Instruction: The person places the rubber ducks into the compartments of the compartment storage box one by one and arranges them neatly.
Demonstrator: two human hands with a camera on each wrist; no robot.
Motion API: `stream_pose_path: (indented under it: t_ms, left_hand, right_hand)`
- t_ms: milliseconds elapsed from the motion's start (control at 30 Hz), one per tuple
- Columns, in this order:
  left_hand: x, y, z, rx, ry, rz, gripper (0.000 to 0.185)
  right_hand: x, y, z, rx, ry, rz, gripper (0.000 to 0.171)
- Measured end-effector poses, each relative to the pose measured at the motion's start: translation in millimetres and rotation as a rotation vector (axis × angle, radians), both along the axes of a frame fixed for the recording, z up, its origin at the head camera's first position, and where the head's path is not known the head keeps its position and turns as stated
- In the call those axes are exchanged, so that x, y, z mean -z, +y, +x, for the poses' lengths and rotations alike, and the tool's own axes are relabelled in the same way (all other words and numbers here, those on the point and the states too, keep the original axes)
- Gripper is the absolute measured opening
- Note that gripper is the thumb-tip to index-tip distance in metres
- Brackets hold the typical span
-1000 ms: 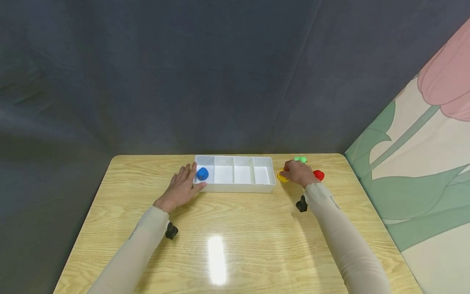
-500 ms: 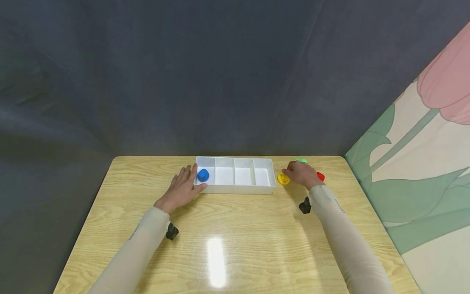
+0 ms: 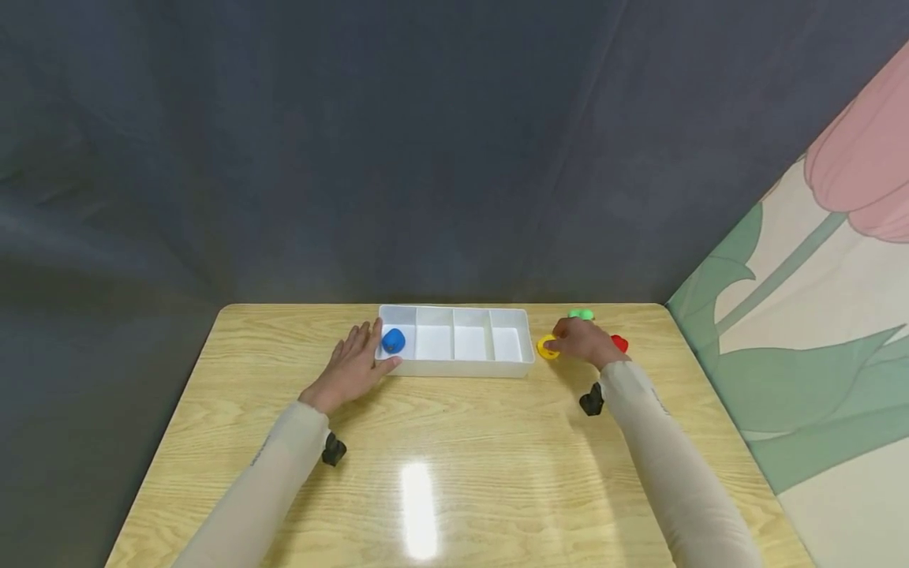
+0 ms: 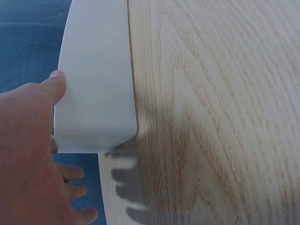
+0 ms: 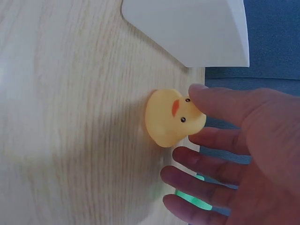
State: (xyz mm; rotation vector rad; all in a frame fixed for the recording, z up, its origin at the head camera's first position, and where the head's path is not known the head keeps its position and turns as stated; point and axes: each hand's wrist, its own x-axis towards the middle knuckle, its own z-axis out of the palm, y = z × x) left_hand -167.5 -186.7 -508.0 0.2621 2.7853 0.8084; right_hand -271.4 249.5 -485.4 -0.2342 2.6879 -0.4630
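Left hand: the left hand [image 3: 353,367] lies flat with straight fingers on the light wooden table [image 3: 454,442], its thumb touching the left end of the white plastic four-compartment tray [image 3: 454,364].
Right hand: the right hand [image 3: 584,340] has its fingers apart; the thumb touches the yellow rubber duck [image 5: 172,117], the other fingers are just beside it.
Yellow duck: on the table at 3 o'clock from the tray, just beside it.
Blue toy: the blue rubber toy [image 3: 393,340] sits in the leftmost compartment.
Others: a green toy [image 3: 581,315] and a red toy [image 3: 620,343] are partly hidden behind the right hand.

No readable text, label, brand, number or sign in any view.
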Motion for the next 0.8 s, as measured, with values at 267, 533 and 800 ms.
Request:
stream_pose_path:
  t_ms: [267,533,800]
  left_hand:
    - [1.4,0.6,-1.5,-0.002,0.003,-0.012,0.088]
    - [2.6,-0.8,-1.7,0.000,-0.013,0.003,0.087]
    - [4.0,-2.5,-1.8,0.002,-0.003,-0.004,0.089]
  right_hand:
    - [7.6,1.4,-2.7,0.004,0.010,0.000,0.051]
    - [4.4,0.3,0.7,-0.031,-0.006,-0.084,0.038]
    - [4.2,0.7,0.3,-0.085,-0.036,-0.114,0.035]
